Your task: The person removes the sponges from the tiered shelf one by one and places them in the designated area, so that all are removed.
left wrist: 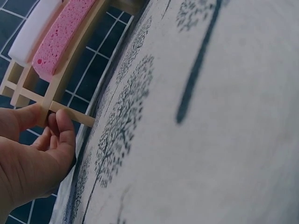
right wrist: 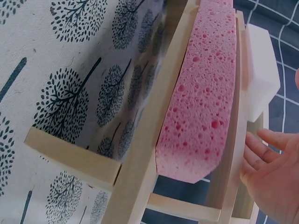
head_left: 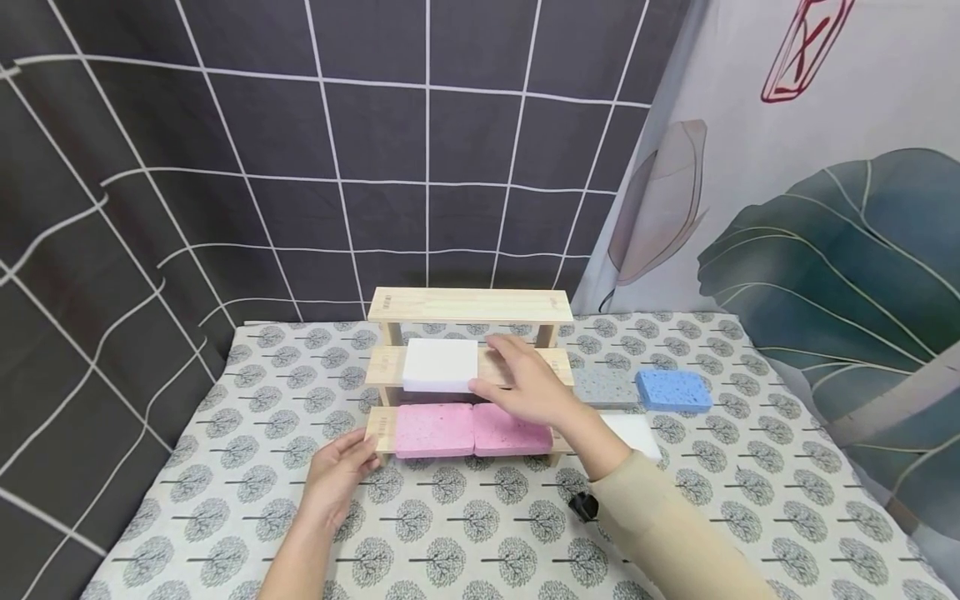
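A three-step wooden rack [head_left: 468,306] stands on the table. My left hand [head_left: 339,471] pinches the left end of its lowest step between thumb and fingers, as the left wrist view also shows [left wrist: 46,149]. On the middle step lies a white sponge block [head_left: 441,362]. Just right of that block is my right hand [head_left: 531,385], its fingers extended and holding nothing, thumb tip at the block's right edge in the head view. Two pink sponges, a left one [head_left: 435,429] and a right one [head_left: 512,431], lie side by side on the lowest step.
Right of the rack on the tree-print cloth [head_left: 480,521] lie a grey sponge [head_left: 606,389], a blue sponge [head_left: 673,390] and another white block [head_left: 633,435], partly behind my right arm. A small black object [head_left: 583,506] shows by the sleeve. A dark grid curtain [head_left: 382,133] hangs behind.
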Tool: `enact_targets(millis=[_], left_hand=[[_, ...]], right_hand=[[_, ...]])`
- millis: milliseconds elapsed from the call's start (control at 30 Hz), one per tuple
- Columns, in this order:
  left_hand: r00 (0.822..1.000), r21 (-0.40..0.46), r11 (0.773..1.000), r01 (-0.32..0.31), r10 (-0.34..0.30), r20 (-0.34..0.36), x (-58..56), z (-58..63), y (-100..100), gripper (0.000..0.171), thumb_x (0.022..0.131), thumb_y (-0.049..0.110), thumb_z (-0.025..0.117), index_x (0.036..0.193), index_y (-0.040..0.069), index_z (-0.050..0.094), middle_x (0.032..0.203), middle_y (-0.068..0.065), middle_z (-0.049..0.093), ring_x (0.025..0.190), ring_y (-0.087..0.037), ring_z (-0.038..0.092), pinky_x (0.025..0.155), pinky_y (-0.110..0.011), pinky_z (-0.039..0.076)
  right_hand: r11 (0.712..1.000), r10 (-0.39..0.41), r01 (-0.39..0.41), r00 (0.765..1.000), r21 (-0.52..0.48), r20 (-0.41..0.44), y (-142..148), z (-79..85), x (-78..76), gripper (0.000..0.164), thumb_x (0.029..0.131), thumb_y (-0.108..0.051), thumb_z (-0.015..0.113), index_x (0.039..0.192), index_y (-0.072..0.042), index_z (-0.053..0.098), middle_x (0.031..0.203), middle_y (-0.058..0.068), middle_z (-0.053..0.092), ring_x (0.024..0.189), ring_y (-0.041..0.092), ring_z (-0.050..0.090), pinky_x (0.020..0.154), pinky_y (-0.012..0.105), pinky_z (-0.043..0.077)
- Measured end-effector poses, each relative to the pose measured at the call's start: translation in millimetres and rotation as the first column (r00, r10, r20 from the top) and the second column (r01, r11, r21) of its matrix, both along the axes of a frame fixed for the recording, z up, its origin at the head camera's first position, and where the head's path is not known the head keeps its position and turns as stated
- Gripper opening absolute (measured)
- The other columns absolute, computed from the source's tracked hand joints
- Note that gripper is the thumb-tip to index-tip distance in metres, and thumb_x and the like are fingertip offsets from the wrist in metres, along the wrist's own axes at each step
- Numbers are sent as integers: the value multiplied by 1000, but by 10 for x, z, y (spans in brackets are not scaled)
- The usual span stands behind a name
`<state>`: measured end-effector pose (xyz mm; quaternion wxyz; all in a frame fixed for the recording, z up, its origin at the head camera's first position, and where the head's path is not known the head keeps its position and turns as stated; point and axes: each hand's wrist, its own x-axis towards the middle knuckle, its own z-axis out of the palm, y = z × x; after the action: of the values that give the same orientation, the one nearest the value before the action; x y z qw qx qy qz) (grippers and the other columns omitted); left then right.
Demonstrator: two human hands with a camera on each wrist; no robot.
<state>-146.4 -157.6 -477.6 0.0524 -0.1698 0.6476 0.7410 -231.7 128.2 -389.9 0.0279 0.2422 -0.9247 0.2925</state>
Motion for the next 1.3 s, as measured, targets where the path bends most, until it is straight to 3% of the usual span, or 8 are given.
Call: enact_targets(millis=[433, 733, 1000, 1300], left_hand=[[1000, 9, 1000, -6, 6, -4, -3, 10, 15, 49, 99, 4, 61, 141, -13, 43, 116, -16, 64, 89, -11, 64, 85, -17, 58], [1000, -6, 1000, 3, -3, -1, -5, 16, 28, 48, 100, 4, 60, 141, -13, 44, 120, -19, 63, 91, -12, 63, 86, -18, 57], [1000, -9, 1000, 6, -6, 1, 1, -1, 28, 47, 100, 5, 59, 141, -13, 44, 122, -21, 62, 93, -13, 63, 86, -18, 57], [1000, -15, 1000, -3, 3, 6, 3, -3, 4, 48, 100, 5, 60, 142, -13, 44, 121, -20, 62, 93, -13, 62, 86, -17, 57]], right_hand=[[999, -3, 3, 1000, 52, -4, -134, -62, -94, 100, 84, -62, 72, 156, -5, 34, 157, 20, 36, 142, 38, 38, 117, 56, 34], [997, -6, 6, 1000, 78, 4, -241, -54, -166, 113, 74, -60, 84, 156, -3, 33, 156, 23, 37, 144, 41, 36, 118, 56, 32], [999, -3, 3, 1000, 53, 9, -273, -80, -188, 107, 75, -53, 87, 154, -1, 37, 152, 23, 44, 138, 38, 44, 116, 54, 39], [1000, -7, 6, 1000, 5, 9, -242, -51, -166, 107, 73, -50, 89, 154, -2, 38, 153, 22, 43, 141, 40, 41, 118, 55, 34]])
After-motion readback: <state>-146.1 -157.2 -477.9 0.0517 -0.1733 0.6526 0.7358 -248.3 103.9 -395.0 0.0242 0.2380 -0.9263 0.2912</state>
